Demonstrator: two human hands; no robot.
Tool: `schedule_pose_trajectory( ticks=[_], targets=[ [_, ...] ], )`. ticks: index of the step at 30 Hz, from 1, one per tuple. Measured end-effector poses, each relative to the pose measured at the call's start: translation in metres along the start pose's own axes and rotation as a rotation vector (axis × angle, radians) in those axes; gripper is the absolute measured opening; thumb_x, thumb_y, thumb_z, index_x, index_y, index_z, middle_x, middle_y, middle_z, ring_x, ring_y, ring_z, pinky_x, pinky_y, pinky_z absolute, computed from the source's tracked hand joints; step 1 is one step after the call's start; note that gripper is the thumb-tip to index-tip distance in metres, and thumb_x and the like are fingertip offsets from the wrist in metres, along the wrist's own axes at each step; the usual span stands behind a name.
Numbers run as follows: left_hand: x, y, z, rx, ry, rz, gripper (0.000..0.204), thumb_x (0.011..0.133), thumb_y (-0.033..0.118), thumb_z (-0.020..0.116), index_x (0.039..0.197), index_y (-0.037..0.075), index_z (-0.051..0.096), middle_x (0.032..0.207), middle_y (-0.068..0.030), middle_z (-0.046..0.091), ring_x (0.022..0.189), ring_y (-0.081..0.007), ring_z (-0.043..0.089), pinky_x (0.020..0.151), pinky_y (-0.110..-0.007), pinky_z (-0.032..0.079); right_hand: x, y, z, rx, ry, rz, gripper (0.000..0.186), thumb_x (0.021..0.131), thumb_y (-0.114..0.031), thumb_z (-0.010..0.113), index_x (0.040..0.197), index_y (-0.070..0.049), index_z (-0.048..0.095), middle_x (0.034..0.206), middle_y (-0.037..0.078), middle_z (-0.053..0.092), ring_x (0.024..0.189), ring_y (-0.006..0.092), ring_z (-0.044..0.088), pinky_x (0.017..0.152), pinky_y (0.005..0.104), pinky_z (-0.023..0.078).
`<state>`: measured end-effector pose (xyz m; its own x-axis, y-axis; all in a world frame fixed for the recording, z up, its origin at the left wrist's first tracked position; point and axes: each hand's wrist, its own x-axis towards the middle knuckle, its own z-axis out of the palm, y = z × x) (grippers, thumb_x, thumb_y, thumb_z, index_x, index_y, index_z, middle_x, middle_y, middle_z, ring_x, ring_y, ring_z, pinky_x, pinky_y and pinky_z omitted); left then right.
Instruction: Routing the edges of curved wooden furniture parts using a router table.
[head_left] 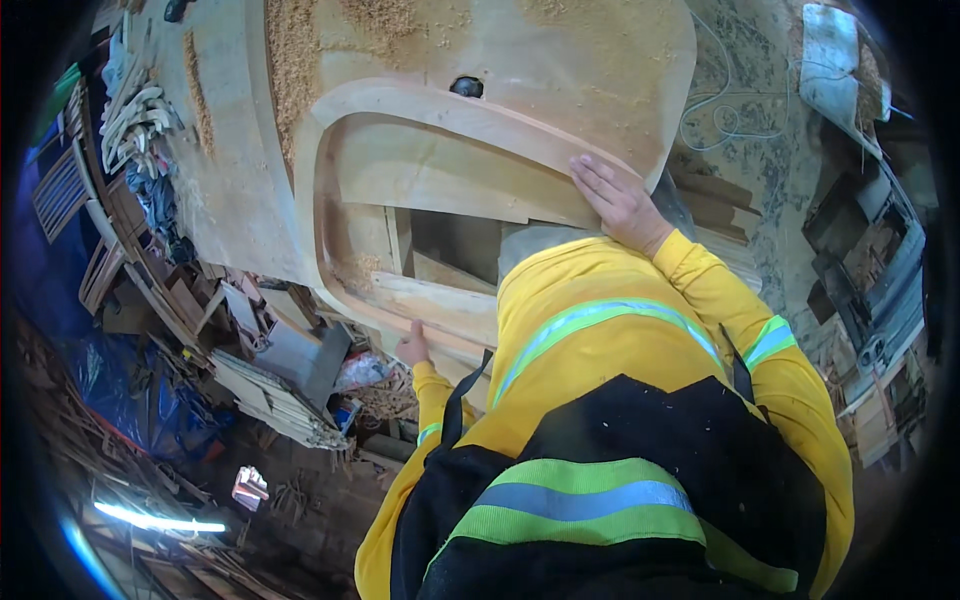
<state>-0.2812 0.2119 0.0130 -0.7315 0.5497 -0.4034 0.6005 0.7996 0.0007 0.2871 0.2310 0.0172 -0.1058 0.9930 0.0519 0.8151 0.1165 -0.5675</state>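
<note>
A curved, pale wooden frame (436, 113) with rounded corners lies on a large plywood sheet (560, 60), around a step of boards and a dark rectangular gap. My right hand (612, 196) rests on the frame's upper right stretch, its fingers stretched out flat across the wood. My left hand (414, 344) is at the frame's lower edge, one digit on the wood and the others mostly hidden, seeming to grip the edge. A small dark object (466, 87) sits in a hole in the sheet just above the frame.
Sawdust (290, 80) lies on the plywood. At the left are stacked wood offcuts (265, 390), a blue tarp (150, 390) and a bright tube light (160, 518). A pale hose (730, 125) loops on the floor at the right, near cluttered panels (865, 290).
</note>
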Motion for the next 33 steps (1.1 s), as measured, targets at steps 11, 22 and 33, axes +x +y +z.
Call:
schedule_pose_trajectory(
  ticks=[11, 22, 33],
  targets=[
    [0.014, 0.010, -0.003, -0.082, 0.030, 0.026, 0.062, 0.071, 0.043, 0.086, 0.082, -0.014, 0.067, 0.085, -0.0247, 0.071, 0.072, -0.0278, 0.062, 0.071, -0.042, 0.052, 0.026, -0.004, 0.004, -0.064, -0.005, -0.037, 0.045, 0.086, -0.007, 0.055, 0.130, 0.003, 0.061, 0.142, 0.010, 0.058, 0.136, 0.0248, 0.051, 0.108, 0.0347, 0.047],
    [0.046, 0.011, -0.004, -0.068, -0.033, -0.009, 0.075, 0.076, 0.046, 0.081, 0.111, -0.017, 0.062, 0.113, -0.0303, 0.068, 0.100, -0.0370, 0.067, 0.088, -0.043, 0.053, 0.048, -0.008, 0.017, 0.001, 0.031, -0.045, 0.055, 0.075, 0.003, 0.054, 0.130, 0.006, 0.059, 0.143, 0.015, 0.056, 0.138, 0.0285, 0.050, 0.111, 0.0371, 0.045],
    [0.045, 0.029, 0.004, -0.261, 0.023, 0.072, 0.091, 0.076, 0.032, 0.087, 0.134, -0.020, 0.042, 0.132, -0.0309, 0.057, 0.115, -0.0365, 0.061, 0.101, -0.041, 0.050, 0.065, -0.010, 0.020, -0.027, 0.018, -0.070, 0.054, 0.076, 0.004, 0.054, 0.130, 0.006, 0.060, 0.144, 0.015, 0.056, 0.138, 0.0282, 0.049, 0.112, 0.0372, 0.044]
  ],
)
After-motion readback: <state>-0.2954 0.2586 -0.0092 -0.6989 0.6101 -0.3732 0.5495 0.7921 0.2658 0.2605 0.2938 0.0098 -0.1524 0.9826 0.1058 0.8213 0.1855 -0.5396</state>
